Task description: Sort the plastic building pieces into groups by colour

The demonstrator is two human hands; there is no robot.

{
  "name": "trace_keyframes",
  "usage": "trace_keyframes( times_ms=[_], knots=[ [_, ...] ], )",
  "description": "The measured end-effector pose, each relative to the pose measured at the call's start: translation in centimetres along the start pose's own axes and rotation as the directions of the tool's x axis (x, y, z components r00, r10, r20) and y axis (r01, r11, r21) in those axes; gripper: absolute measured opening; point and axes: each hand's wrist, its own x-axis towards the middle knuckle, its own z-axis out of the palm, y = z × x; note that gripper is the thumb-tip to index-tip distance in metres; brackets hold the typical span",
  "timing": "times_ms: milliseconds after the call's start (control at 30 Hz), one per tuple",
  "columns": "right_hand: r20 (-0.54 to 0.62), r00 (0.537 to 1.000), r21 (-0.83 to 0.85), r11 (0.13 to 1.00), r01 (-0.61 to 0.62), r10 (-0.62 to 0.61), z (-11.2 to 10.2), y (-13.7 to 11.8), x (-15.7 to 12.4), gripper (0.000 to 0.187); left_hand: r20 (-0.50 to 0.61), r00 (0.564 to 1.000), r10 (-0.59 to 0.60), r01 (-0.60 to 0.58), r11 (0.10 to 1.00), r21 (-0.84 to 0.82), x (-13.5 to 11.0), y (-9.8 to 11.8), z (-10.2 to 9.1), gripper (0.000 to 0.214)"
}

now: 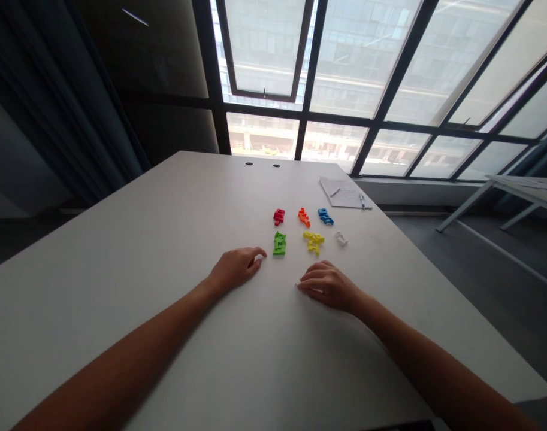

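Note:
Six small clusters of coloured plastic pieces lie on the white table (120, 239). In the far row are red pieces (279, 216), orange pieces (304, 217) and blue pieces (325, 216). Nearer are green pieces (279, 243), yellow pieces (313, 242) and white pieces (340, 239). My left hand (235, 267) rests loosely curled on the tabletop, holding nothing, just below and left of the green pieces. My right hand (329, 286) lies palm down with its fingers slightly apart, also empty, closest to the yellow pieces but not touching them.
Sheets of paper (340, 193) lie at the far side of the table with a pen (362, 201) at their edge. Two small holes (263, 164) mark the far tabletop. A white side table (525, 191) stands at the right, before large windows.

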Motion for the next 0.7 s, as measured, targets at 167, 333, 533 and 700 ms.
trace_keyframes(
  times_ms=[167,333,533,700],
  knots=[
    [0.048,0.999,0.042,0.999,-0.025,0.023,-0.2,-1.4,0.2,0.014,-0.017,1.000,0.008,-0.008,1.000,0.024,-0.1,0.3,-0.1,0.030],
    [0.061,0.991,0.022,0.993,-0.117,0.116,-0.1,-1.3,0.3,0.014,-0.031,0.999,0.013,-0.012,0.999,0.033,-0.2,0.5,-0.3,0.030],
    [-0.010,0.959,0.019,0.959,-0.284,0.284,-2.7,5.4,-2.6,0.012,-0.022,1.000,0.014,-0.013,0.999,0.035,-0.2,0.3,-0.2,0.029],
    [-0.145,0.916,-0.045,0.922,-0.384,0.374,-4.2,10.5,-5.5,0.013,-0.025,1.000,0.011,-0.010,0.999,0.037,-0.2,0.1,0.0,0.031]
  ],
)
